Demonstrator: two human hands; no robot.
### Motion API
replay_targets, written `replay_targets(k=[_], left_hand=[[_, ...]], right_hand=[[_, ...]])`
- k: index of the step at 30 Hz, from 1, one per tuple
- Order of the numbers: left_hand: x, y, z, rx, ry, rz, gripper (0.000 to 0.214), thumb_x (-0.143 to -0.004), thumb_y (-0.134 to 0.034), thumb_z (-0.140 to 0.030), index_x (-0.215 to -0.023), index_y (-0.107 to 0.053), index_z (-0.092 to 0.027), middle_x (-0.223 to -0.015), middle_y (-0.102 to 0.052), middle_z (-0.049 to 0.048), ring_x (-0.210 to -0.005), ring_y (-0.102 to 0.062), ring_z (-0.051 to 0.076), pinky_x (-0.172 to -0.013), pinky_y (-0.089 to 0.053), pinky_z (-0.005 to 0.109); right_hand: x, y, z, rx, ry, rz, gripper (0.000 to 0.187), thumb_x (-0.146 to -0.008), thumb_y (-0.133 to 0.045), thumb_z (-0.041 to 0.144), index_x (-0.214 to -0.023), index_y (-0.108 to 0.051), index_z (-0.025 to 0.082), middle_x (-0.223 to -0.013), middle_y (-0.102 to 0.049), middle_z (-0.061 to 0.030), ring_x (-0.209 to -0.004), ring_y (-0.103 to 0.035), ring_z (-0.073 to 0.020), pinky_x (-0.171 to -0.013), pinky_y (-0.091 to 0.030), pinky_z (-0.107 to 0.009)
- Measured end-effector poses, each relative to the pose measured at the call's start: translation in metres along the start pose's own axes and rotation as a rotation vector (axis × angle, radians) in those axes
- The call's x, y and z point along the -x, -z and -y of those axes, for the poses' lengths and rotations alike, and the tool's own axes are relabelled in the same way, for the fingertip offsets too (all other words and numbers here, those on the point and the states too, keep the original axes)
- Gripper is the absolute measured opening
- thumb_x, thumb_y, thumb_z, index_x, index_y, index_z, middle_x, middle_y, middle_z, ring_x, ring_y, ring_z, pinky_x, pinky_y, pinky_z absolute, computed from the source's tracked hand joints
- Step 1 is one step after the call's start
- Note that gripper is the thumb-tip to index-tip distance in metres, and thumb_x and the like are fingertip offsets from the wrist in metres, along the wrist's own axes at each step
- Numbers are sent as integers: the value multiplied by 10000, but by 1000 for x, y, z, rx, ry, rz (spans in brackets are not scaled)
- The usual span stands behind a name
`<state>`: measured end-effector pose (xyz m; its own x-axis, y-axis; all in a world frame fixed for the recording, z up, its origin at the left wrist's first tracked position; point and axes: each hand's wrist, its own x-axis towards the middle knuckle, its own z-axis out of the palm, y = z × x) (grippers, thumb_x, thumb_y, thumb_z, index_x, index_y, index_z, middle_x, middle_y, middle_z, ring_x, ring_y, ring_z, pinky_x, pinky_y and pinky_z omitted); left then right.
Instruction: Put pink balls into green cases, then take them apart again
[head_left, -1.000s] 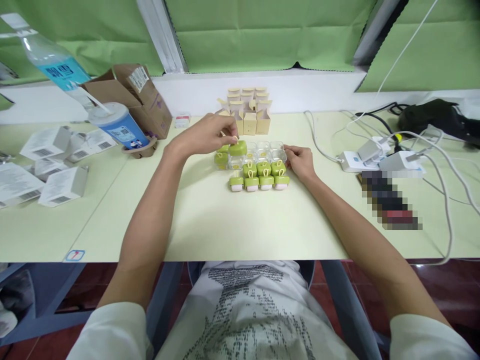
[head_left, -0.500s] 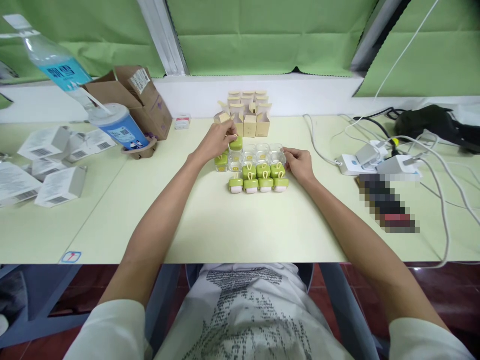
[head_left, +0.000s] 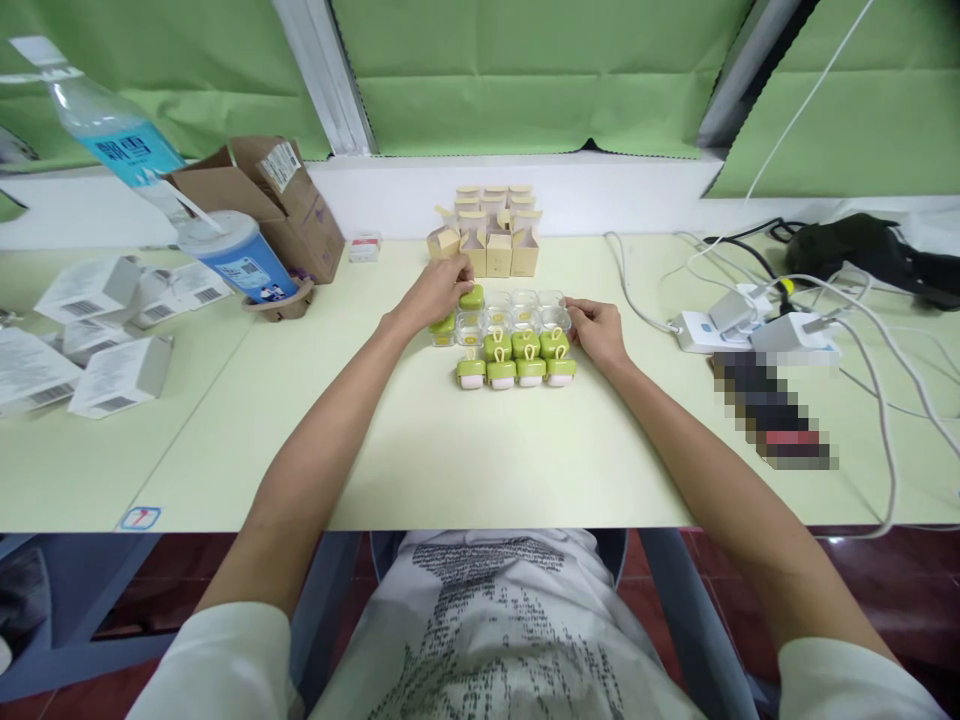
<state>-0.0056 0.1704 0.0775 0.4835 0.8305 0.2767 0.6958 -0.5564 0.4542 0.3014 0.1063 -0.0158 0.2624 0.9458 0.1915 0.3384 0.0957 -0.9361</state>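
Note:
A cluster of small green cases [head_left: 516,358] with loop straps stands in rows mid-table, with clear plastic boxes [head_left: 525,305] in the row behind them. My left hand [head_left: 439,290] is closed round one green case [head_left: 472,297] at the cluster's back left, resting it on a clear box. My right hand [head_left: 598,330] lies curled against the right side of the cluster, its fingertips touching the clear box at that end. Small tan cartons [head_left: 491,235] stand open behind the cluster.
A brown cardboard box [head_left: 259,195], a blue-labelled cup [head_left: 240,255] and a tilted water bottle [head_left: 105,130] are at the left. White barcode boxes [head_left: 90,330] lie far left. A power strip [head_left: 720,325], chargers, cables and a black bag [head_left: 862,245] fill the right side.
My left hand has carried the green case back and down onto the back-left corner of the cluster. My right hand has stayed at the cluster's right side.

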Motion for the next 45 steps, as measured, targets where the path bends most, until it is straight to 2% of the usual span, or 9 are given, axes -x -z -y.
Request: replay_targets(k=[11, 17, 21, 25, 32, 38, 45], left_hand=[[0, -3, 4, -56, -2, 56, 149, -999, -604, -229, -1082, -717, -179, -1107, -804, 121, -1049, -730, 276, -977, -551, 403], [1, -3, 6, -90, -17, 97, 129, -963, -686, -245, -1078, -708, -190, -1184, -829, 139, -1154, -767, 313, -1006, -552, 421], [2, -3, 2, -141, 16, 92, 242, -965, -703, -230, -1205, -729, -209, -1274, -835, 128, -1258, -759, 328, -1080, -543, 444], [0, -3, 0, -153, 48, 98, 346, -961, -714, -212, -1307, -717, -215, -1278, -841, 120, -1269, -757, 326, -1081, -548, 441], [-4, -8, 6, -98, 84, 79, 263, -926, -766, -205, -1188, -742, -219, -1226, -860, 110, -1232, -750, 318, -1048, -550, 427], [-5, -13, 9, -122, 95, 56, 173, -916, -739, -221, -1050, -841, -259, -1179, -863, 80, -1181, -751, 334, -997, -572, 447], [-7, -18, 4, -121, 125, 41, 165, -926, -741, -210, -1016, -879, -201, -1140, -836, 154, -1221, -713, 364, -1088, -546, 484]], right_hand=[[1, 0, 1, -8, -1, -2, 422, -844, -697, 458, -1097, -868, 167, -595, -653, 16, -563, -598, -193, -671, -568, -377], [0, -1, 1, -8, 1, -6, 386, -844, -678, 426, -1071, -870, 180, -589, -638, 23, -565, -599, -194, -686, -573, -377], [0, -1, 2, -8, 5, -9, 363, -852, -671, 399, -1059, -875, 181, -587, -642, 15, -568, -602, -194, -696, -580, -381], [0, -1, 1, -5, 3, -5, 346, -861, -686, 408, -1041, -875, 180, -580, -633, 15, -579, -615, -199, -695, -590, -380], [0, 0, -1, -2, -4, -20, 395, -838, -679, 413, -1087, -868, 172, -568, -633, 28, -549, -589, -189, -647, -549, -366], [1, -1, -1, 19, -4, -33, 451, -808, -693, 502, -1075, -848, 173, -557, -614, 40, -526, -559, -189, -594, -512, -361], [2, -2, 2, 15, -6, -61, 455, -788, -692, 496, -1058, -850, 166, -576, -633, 38, -515, -554, -173, -567, -487, -345]])
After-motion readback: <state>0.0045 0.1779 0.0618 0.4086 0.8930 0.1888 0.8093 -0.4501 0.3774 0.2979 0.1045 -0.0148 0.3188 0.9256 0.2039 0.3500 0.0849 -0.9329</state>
